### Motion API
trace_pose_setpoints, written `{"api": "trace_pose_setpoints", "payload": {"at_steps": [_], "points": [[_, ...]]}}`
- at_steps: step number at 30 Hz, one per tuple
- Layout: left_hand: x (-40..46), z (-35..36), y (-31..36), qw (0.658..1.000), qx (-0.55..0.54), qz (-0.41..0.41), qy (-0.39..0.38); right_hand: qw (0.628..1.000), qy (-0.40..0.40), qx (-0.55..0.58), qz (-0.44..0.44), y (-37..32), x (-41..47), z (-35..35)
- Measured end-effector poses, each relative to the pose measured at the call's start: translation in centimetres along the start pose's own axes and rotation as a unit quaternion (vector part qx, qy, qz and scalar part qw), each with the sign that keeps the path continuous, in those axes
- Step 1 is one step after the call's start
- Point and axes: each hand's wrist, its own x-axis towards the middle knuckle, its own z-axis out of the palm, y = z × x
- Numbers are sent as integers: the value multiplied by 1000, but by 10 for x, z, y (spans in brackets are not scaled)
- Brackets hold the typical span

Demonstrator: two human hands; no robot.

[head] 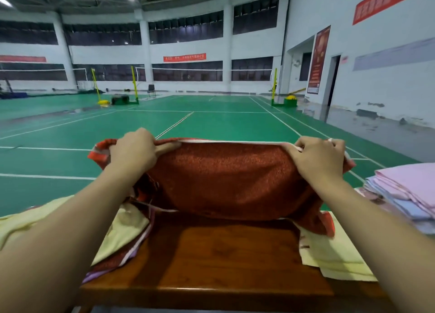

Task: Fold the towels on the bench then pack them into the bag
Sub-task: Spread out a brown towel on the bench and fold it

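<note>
— Filling the upper two thirds of the frame is a green badminton court [211, 124] with white lines, yellow net posts and white walls. What sits below it?

— A polished brown wooden desk [223, 261] across the bottom, its near edge and both ends cut off by the frame. Above its middle hangs the red towel [223, 178]: rust-red terry with a pale band along its top edge, stretched wide at frame centre, its lower edge sagging onto the desk.

— Who has hold of it?

— Both hands. The left hand [134, 151] grips the top edge left of centre, fingers curled over the cloth. The right hand [320, 157] pinches the same edge right of centre; its fingers wrap the hem.

— Other towels?

— A yellow towel [47, 221] lies crumpled at lower left, partly under the forearm, with red and purple cloth beneath it. A cream towel [336, 254] lies at lower right. A folded stack [404, 190] of pink and pale blue towels sits at the right edge, cut off.

— Any writing?

— Red banners [184, 57] on the walls carry characters too blurred to read.
</note>
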Motion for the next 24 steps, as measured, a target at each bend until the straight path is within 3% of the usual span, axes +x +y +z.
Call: {"api": "trace_pose_setpoints", "payload": {"at_steps": [5, 12, 24], "points": [[-20, -6, -1, 998, -6, 3, 58, 997, 77, 5, -23, 8, -15, -12], [-56, -38, 9, 988, -28, 2, 149, 982, 178, 60, 12, -2, -51, -64], [-96, -26, -11, 995, -48, 18, 83, 988, 135, 71, -34, 20, -95, -93]]}}
